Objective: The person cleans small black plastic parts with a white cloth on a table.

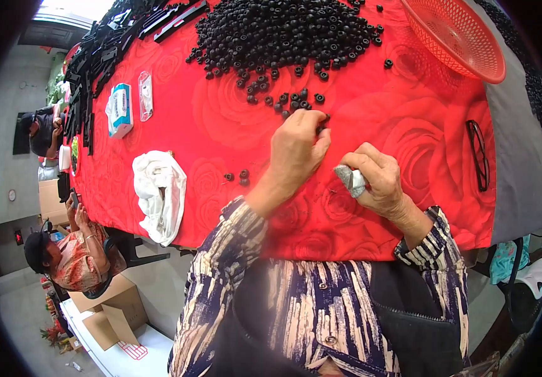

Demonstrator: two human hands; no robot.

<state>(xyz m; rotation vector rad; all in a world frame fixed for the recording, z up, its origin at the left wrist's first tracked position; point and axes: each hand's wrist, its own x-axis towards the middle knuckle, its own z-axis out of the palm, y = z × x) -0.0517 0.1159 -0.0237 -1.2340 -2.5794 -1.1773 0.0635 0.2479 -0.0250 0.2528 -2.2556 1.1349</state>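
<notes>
My left hand (293,144) is closed in a pinch at the near edge of the scattered black pieces, gripping a small round black part (322,123) that shows partly between the fingertips. Several more such parts with holes (295,99) lie just beyond those fingers, in front of a large heap (277,31). My right hand (379,176) is wrapped round a short object with a grey and white wrapping (350,180); its kind cannot be made out. A few loose black parts (244,177) rest to the left of my left wrist.
A red cloth with rose patterns (220,132) covers the table. On it are a white cloth (158,220), a tissue box (119,110), black strips (95,75) and glasses (479,155). A red basket (494,63) stands far right. Another person (73,261) sits at left.
</notes>
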